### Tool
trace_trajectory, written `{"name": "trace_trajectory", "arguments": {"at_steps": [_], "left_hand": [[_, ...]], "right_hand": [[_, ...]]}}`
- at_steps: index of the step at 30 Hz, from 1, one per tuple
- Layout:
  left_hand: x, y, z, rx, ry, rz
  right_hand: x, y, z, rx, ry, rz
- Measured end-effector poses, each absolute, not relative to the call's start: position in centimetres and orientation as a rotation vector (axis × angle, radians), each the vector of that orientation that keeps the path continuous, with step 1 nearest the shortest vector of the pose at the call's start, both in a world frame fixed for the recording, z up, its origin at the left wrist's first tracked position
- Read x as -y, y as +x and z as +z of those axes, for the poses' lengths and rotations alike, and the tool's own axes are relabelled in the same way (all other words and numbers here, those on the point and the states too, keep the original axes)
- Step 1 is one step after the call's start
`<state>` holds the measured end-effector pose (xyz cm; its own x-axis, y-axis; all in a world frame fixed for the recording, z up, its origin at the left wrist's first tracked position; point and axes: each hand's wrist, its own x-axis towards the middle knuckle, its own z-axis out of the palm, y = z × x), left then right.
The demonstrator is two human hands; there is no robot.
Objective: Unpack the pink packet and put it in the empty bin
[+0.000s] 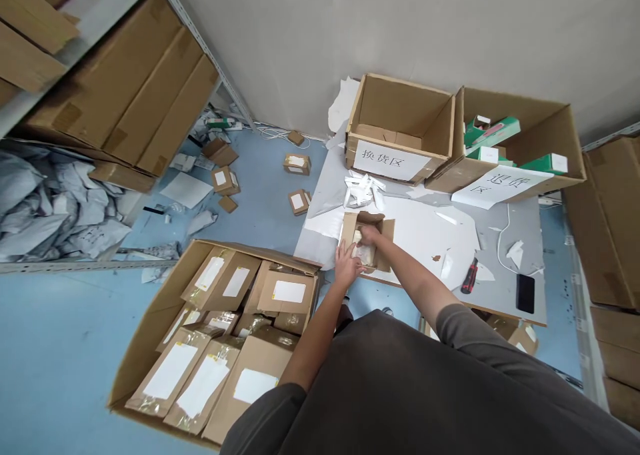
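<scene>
Small cardboard box (pixel 381 249) sits long axis near-far; right grip (pixel 369 236) is curled inside over pale packet (pixel 364 255), hold unclear; left grip (pixel 347 261) open, fingers spread at near-left edge.

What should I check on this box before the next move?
1. Small kraft box under both hands, left hand at its near edge, right hand inside: ok.
2. Pale wrapped item in the box identifiable: cannot tell.
3. Loose white paper strips away from the box: not ok, they lie close beside it.
4. Red-handled screwdriver and black phone apart from the box: ok.
5. Open carton signed 换货区 upright and open: ok.
</scene>
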<state>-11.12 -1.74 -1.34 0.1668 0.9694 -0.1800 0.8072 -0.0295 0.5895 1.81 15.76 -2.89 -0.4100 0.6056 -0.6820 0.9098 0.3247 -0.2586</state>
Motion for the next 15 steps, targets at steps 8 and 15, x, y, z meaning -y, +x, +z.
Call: {"name": "trace_trajectory", "arguments": {"at_steps": [8, 15], "left_hand": [[2.2, -11.7, -1.1, -1.754, 1.856, 0.423], [-0.5, -12.9, 1.7, -1.671, 1.706, 0.681]], "right_hand": [[-16.2, 2.8, 4.4, -2.330, 1.308, -0.964], [-17.1, 7.1, 13.2, -2.492, 1.390, -1.118]]}}
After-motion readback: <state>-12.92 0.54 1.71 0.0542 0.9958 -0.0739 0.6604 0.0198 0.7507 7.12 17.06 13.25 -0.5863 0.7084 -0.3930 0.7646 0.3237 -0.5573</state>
